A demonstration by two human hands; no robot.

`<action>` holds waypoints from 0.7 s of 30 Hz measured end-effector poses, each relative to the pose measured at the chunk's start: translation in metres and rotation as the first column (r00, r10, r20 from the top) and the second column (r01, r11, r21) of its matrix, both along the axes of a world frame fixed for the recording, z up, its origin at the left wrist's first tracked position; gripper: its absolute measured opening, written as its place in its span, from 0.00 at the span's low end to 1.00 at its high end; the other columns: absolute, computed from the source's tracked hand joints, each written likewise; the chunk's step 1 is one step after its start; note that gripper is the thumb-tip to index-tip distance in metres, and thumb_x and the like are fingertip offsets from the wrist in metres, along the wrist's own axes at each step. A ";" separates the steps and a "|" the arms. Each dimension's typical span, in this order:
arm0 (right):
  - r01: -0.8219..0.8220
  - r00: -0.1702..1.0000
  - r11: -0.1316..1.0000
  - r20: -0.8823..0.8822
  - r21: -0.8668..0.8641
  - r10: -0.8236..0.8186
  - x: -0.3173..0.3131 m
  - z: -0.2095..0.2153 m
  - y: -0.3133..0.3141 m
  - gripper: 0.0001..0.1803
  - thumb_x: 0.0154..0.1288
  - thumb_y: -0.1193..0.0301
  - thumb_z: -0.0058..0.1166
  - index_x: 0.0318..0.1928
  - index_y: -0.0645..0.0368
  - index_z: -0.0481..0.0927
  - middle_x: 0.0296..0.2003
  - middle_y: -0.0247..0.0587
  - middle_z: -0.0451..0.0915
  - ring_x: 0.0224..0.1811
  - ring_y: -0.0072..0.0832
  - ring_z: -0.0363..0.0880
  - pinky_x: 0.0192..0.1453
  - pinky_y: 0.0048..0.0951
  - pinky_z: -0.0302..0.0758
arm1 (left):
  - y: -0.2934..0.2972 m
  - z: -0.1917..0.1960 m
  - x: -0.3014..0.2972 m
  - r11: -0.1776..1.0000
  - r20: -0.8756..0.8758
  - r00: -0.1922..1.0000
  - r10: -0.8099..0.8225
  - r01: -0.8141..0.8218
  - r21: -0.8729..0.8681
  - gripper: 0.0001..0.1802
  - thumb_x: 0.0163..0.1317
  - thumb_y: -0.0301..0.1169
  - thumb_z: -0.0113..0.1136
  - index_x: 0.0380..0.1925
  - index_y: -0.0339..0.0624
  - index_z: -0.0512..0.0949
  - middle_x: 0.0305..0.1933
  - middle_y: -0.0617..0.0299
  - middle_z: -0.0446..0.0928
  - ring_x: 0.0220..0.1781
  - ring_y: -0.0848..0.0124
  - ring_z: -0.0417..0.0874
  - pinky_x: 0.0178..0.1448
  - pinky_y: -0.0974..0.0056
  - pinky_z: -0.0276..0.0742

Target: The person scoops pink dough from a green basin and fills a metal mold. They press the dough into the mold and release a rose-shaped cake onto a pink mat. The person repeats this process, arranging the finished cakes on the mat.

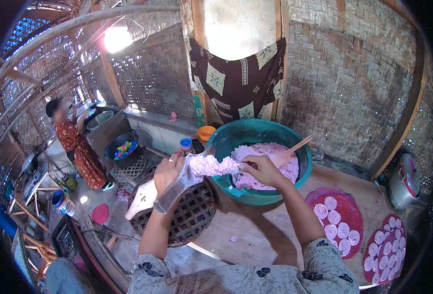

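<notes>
Spillage risk: left hand [169,171] grips a metal press tube [177,188], right hand [261,170] pinches pink dough [211,165] at its mouth; strands may drop beside the teal basin [226,142] at frame centre.

Rural home kitchen or small food-making hut, open to daylight; walls of woven bamboo matting [344,83] on rough timber posts [407,117], roof poles [69,29] bent overhead; dark patterned cloth [236,78] hung across an opening; round wooden tabletop [265,230] carrying a large teal basin [226,142] of pink dough [270,157], with a woven basket tray [192,215] beside it; rolled pink sweets laid out on round pink mats [358,215]; metal pot with lid [405,181] at the right edge; buckets and tubs [121,147] on the floor; a second person in a red patterned dress [79,147] standing at the far left.
</notes>
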State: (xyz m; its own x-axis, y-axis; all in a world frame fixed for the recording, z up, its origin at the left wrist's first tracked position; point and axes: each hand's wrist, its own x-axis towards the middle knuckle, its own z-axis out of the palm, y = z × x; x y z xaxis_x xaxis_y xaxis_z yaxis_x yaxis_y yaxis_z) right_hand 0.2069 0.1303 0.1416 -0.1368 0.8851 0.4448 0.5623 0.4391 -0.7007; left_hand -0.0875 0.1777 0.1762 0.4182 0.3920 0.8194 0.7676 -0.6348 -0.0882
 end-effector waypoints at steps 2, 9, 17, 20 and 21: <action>0.006 1.000 0.999 -0.005 -0.044 -0.006 -0.006 0.008 -0.011 0.13 0.67 0.63 0.55 0.40 0.61 0.83 0.29 0.41 0.82 0.30 0.25 0.79 0.37 0.31 0.75 | -0.012 -0.003 0.000 1.000 0.110 0.994 -0.020 0.022 -0.012 0.16 0.45 0.35 0.66 0.33 0.41 0.78 0.33 0.55 0.76 0.32 0.56 0.79 0.35 0.55 0.76; -0.030 0.990 0.979 -0.142 -0.201 0.001 -0.062 -0.036 -0.128 0.08 0.67 0.69 0.58 0.38 0.62 0.81 0.28 0.33 0.81 0.27 0.17 0.76 0.31 0.22 0.73 | -0.094 -0.043 -0.048 0.989 0.109 0.991 0.083 -0.068 -0.130 0.11 0.40 0.33 0.63 0.24 0.42 0.75 0.26 0.57 0.69 0.29 0.58 0.74 0.30 0.56 0.71; -0.481 0.761 0.610 -0.645 -0.630 -0.066 -0.135 -0.084 -0.156 0.14 0.72 0.62 0.52 0.35 0.60 0.71 0.21 0.33 0.75 0.18 0.17 0.73 0.19 0.23 0.69 | -0.072 -0.081 -0.084 0.995 -0.071 0.993 0.096 -0.095 0.028 0.10 0.37 0.31 0.61 0.21 0.42 0.72 0.23 0.58 0.66 0.25 0.59 0.70 0.28 0.56 0.68; -0.450 0.701 0.716 -0.708 -0.533 -0.086 -0.171 -0.092 -0.152 0.14 0.72 0.63 0.52 0.35 0.60 0.69 0.24 0.37 0.77 0.21 0.21 0.77 0.22 0.25 0.74 | -0.056 -0.080 -0.094 0.990 0.001 0.993 0.117 -0.117 0.073 0.11 0.37 0.32 0.62 0.21 0.42 0.73 0.23 0.58 0.66 0.25 0.58 0.71 0.27 0.55 0.68; -0.501 0.631 0.712 -0.771 -0.493 -0.090 -0.179 -0.095 -0.154 0.14 0.72 0.64 0.52 0.36 0.60 0.68 0.25 0.38 0.77 0.22 0.22 0.77 0.23 0.25 0.74 | -0.053 -0.080 -0.097 0.979 -0.016 0.982 0.189 -0.187 0.081 0.11 0.37 0.33 0.63 0.21 0.42 0.73 0.22 0.58 0.66 0.26 0.58 0.71 0.28 0.55 0.68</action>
State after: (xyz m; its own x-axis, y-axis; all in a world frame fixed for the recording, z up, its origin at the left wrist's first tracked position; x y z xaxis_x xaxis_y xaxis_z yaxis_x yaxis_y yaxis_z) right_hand 0.0279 -0.0235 0.0470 -0.2656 0.9521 -0.1514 -0.2807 -0.2266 -0.9327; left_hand -0.1844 0.1242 0.0958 0.3628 0.4005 0.8414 0.8698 -0.4695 -0.1516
